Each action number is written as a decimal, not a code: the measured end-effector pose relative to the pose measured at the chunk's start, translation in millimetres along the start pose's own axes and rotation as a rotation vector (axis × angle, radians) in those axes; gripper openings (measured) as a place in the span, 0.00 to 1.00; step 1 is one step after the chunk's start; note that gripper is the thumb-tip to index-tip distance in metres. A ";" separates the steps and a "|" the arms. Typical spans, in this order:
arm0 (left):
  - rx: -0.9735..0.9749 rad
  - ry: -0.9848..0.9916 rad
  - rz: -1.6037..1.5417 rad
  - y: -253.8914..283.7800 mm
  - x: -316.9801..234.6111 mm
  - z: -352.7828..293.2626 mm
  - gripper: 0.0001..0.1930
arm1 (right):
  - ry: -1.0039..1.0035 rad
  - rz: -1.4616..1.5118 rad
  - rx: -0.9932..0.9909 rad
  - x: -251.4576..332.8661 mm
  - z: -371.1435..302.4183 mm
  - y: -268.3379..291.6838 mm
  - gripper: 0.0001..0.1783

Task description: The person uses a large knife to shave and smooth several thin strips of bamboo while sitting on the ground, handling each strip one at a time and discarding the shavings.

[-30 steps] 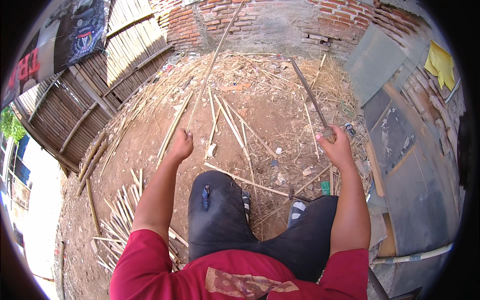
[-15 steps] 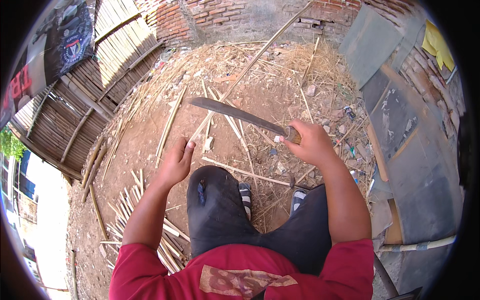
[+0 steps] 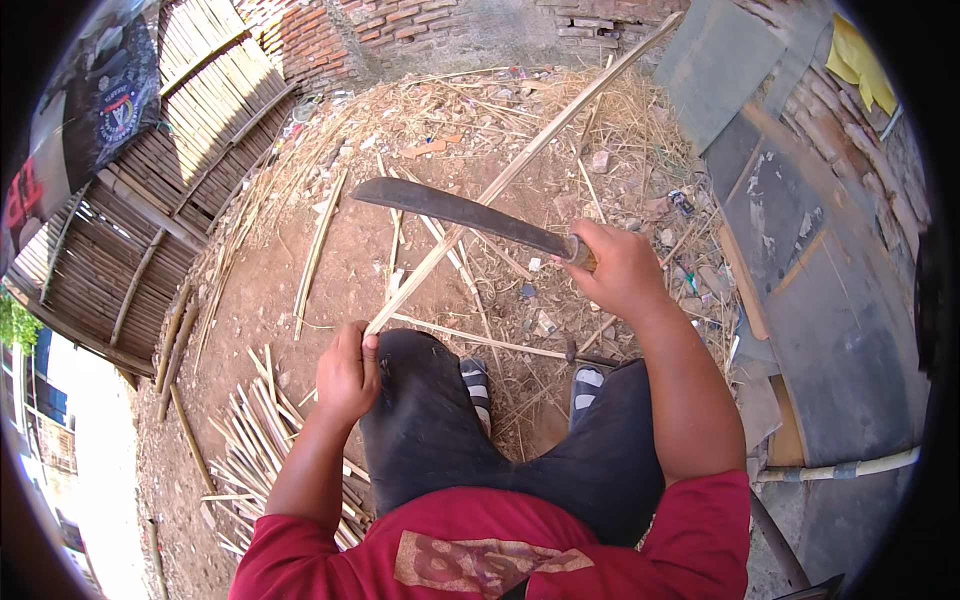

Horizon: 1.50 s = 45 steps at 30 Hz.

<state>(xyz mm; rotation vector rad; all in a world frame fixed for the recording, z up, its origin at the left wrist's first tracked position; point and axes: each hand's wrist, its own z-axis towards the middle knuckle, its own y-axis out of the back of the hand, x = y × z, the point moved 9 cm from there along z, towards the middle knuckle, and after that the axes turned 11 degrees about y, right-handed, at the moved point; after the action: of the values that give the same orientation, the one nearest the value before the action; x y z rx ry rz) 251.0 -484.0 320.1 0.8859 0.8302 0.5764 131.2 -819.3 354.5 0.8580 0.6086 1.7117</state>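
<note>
My left hand (image 3: 349,374), beside my left knee, is closed round the near end of a long pale bamboo strip (image 3: 540,143). From there the strip slants up and away to the far right, toward the brick wall. In my right hand (image 3: 618,268) is the wooden handle of a machete, its fingers wrapped round it. The dark machete blade (image 3: 470,214) points left and crosses over the strip; whether the two touch I cannot tell. Most of the handle is hidden in my fist.
Many split bamboo sticks (image 3: 250,440) lie heaped on the dirt at my left. Loose strips (image 3: 322,255) and dry straw are scattered ahead. A brick wall (image 3: 400,35) stands at the back, a bamboo fence (image 3: 150,240) at left, and dark boards (image 3: 840,350) lean at right.
The bamboo strip now shows its broader face and its far end sits further right. My left hand has come slightly lower and nearer. The machete has shifted a little left in view.
</note>
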 end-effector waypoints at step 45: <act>0.153 0.250 0.092 -5.8 66.8 -111.6 0.16 | -0.004 -0.128 0.395 5.4 -2.7 -56.0 0.12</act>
<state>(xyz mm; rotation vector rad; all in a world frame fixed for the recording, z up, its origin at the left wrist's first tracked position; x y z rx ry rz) 197.4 -389.3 248.5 1.0086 1.0740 0.7214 161.0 -797.7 311.9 1.0714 0.9983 1.4950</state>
